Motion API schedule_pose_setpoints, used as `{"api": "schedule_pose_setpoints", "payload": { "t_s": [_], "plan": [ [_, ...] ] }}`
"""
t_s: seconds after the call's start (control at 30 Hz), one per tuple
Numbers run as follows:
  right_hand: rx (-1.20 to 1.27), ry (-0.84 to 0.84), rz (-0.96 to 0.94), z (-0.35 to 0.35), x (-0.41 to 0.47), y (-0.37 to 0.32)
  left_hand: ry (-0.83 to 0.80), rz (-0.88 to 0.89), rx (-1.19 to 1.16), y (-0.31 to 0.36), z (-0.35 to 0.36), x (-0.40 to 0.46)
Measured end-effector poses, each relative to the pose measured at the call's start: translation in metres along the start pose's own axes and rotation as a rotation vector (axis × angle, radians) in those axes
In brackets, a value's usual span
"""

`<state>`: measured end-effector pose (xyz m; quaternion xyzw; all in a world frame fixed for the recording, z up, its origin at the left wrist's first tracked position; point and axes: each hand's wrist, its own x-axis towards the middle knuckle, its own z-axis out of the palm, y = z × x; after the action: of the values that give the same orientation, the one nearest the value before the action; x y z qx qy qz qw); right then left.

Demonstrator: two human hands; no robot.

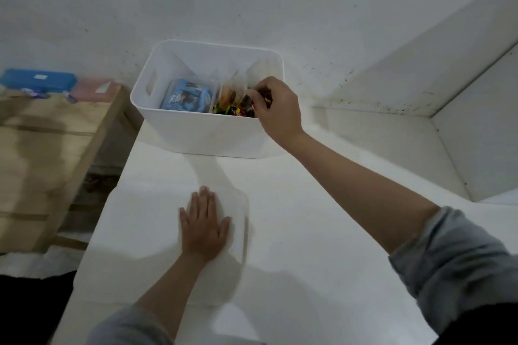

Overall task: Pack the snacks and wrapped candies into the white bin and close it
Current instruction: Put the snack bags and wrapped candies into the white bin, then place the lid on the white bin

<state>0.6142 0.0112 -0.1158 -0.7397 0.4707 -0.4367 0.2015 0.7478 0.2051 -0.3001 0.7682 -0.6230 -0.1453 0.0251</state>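
The white bin (196,131) stands open at the far end of the white table, against the wall. Inside on the left lie blue snack packets (186,96) in a clear tray. On the right sits a heap of wrapped candies (232,109). My right hand (276,109) reaches over the bin's right rim, fingers pinched on dark wrapped candies above the heap. My left hand (203,225) lies flat, fingers spread, on the white lid (238,221), which rests on the table in front of the bin.
A wooden shelf (47,148) stands left of the table, with a blue case (37,80) and a pink box (96,88) on top. A white wall ledge (420,78) runs along the right. The white table (308,232) stretches toward me.
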Motion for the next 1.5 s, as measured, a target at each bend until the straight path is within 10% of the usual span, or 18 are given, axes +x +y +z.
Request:
{"api": "schedule_pose_setpoints", "payload": {
  "t_s": [0.37, 0.67, 0.8, 1.0, 1.23, 1.5],
  "plan": [
    [-0.301, -0.336, -0.127, 0.047, 0.040, 0.020, 0.040, 0.015, 0.003, -0.003, 0.006, 0.008],
    [-0.423, 0.010, -0.322, 0.050, -0.073, -0.001, 0.039, 0.009, -0.225, -0.010, -0.006, 0.011],
    [-0.422, -0.124, -0.021, 0.055, -0.174, 0.002, 0.086, -0.015, -0.489, -0.026, -0.028, 0.007],
    [-0.491, -0.403, 0.529, 0.061, -0.272, -0.003, 0.195, -0.373, -0.223, -0.096, -0.038, -0.045],
    [-0.516, -0.482, 0.612, 0.066, -0.296, -0.012, 0.092, -0.770, -0.320, -0.146, -0.042, -0.088],
    [-0.134, -0.517, 0.951, 0.055, -0.271, -0.018, 0.152, -0.830, -0.439, -0.135, -0.055, -0.093]
  ]
}}
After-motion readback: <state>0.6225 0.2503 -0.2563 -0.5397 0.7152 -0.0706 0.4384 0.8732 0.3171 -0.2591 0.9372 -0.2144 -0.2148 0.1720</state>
